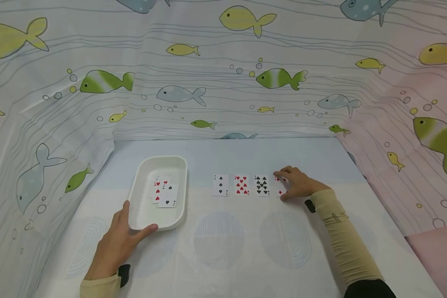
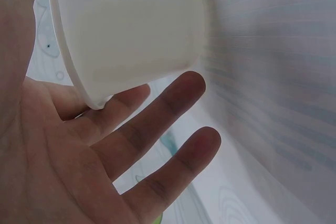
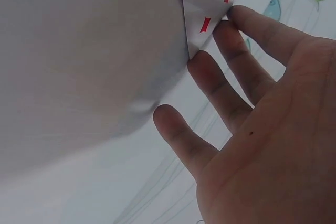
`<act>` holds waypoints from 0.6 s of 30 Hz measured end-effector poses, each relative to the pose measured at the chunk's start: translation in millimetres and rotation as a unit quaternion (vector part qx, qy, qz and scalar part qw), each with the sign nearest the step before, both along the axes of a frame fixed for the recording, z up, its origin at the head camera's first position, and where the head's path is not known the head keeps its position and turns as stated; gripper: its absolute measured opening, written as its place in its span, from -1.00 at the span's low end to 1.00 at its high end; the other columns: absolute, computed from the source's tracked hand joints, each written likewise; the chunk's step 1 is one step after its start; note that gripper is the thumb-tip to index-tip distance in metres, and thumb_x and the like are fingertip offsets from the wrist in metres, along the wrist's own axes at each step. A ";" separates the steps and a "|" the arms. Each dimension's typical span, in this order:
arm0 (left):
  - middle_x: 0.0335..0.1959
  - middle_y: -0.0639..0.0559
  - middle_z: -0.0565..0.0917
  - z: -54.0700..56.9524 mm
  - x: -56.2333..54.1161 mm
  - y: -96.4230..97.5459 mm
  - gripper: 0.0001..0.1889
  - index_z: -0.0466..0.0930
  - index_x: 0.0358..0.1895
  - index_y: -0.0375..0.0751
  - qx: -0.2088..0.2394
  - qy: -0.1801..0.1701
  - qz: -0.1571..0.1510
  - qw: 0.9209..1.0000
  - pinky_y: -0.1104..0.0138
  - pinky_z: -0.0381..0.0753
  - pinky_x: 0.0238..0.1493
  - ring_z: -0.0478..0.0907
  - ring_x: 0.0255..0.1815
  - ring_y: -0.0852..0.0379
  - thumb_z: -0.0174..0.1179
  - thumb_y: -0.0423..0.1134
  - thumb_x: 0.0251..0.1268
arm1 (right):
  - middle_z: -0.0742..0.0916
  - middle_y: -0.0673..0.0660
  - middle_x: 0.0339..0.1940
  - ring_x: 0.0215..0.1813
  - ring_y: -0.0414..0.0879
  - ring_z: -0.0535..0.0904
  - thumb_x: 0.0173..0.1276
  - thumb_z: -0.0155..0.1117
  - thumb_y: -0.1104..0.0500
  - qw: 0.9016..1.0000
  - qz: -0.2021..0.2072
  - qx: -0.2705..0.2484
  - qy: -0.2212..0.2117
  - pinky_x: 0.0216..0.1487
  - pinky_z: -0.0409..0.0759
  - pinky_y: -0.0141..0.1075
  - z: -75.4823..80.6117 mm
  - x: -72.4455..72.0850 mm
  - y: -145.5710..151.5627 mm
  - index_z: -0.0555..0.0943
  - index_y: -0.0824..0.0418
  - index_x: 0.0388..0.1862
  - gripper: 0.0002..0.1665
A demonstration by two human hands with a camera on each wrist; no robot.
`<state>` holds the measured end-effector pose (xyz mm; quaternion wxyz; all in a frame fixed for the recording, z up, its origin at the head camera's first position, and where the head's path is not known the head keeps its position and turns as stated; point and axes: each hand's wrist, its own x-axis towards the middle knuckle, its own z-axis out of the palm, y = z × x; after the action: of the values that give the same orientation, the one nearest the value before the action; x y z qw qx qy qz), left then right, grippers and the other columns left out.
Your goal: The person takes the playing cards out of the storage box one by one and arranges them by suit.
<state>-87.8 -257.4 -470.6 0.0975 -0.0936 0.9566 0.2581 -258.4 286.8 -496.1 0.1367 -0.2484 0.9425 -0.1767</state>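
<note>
One white playing card with red diamonds (image 1: 280, 188), on the pale cloth-covered desk (image 1: 217, 285), long axis near-to-far, extending left from beneath the nearer right hand (image 1: 299, 184), whose spread fingers touch its edges. Well leftward: one white, rounded rectangular tray (image 1: 141, 211), touched by the wide-spread left hand (image 1: 117, 240).

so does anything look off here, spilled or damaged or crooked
Nothing looks spilled or damaged. The only untidy spot is the pile of cards in the white tray: they overlap at slightly different angles, while the row of cards on the table looks neat.
</note>
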 end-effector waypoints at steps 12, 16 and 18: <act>0.56 -0.44 -0.07 -0.3 -0.7 -0.5 0.40 -0.57 0.61 -0.19 -0.001 -0.017 -0.003 1.000 -0.36 0.34 0.18 0.29 0.29 -0.51 0.16 0.58 0.09 | 0.47 0.38 0.34 0.34 0.33 0.34 0.19 0.50 -0.18 1.000 -0.020 -0.015 0.020 0.27 0.36 0.30 -4.5 -3.0 -1.6 0.43 0.24 0.46 -0.04; 0.57 -0.44 -0.07 0.2 -0.5 -0.7 0.40 -0.57 0.61 -0.18 -0.001 -0.013 -0.002 1.000 -0.36 0.34 0.17 0.29 0.29 -0.51 0.16 0.58 0.09 | 0.43 0.38 0.39 0.39 0.32 0.29 0.25 0.45 -0.15 0.999 -0.033 -0.022 0.030 0.32 0.32 0.28 -0.7 -6.0 -5.7 0.41 0.25 0.48 -0.08; 0.57 -0.43 -0.07 0.4 -0.4 -0.7 0.40 -0.57 0.61 -0.18 0.000 -0.012 -0.001 1.000 -0.37 0.34 0.17 0.28 0.30 -0.52 0.16 0.58 0.10 | 0.41 0.39 0.41 0.42 0.32 0.26 0.26 0.44 -0.14 0.998 -0.038 -0.032 0.035 0.34 0.30 0.28 2.7 -6.9 -8.4 0.40 0.24 0.49 -0.09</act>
<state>-88.2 -258.1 -470.2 0.1089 -0.0952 0.9556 0.2568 -265.3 278.4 -493.4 0.0885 -0.2232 0.9492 -0.2033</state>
